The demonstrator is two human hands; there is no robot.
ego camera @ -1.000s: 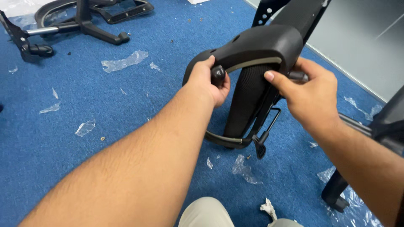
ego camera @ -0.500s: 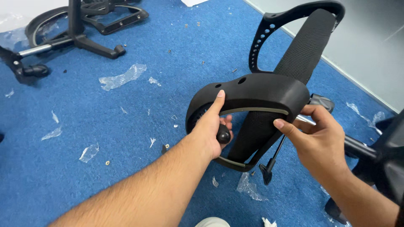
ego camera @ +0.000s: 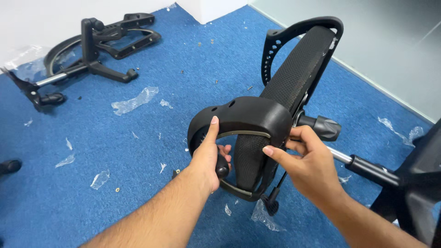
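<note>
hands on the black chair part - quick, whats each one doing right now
Left hand: closed on the black curved frame, thumb up over its top edge.
Right hand: closed around the frame's right end, beside the mesh backrest.

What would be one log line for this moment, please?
left hand: grips black plastic frame | right hand: holds frame's right side | mesh chair back: leans behind | floor: blue carpet, plastic scraps

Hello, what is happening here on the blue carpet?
A person holds a black mesh chair backrest above a blue carpet. The left hand grips the black plastic lumbar frame at its lower end, thumb up on the frame. The right hand grips it from the other side, near a black knob. Other chair parts and plastic scraps lie on the carpet.
</note>
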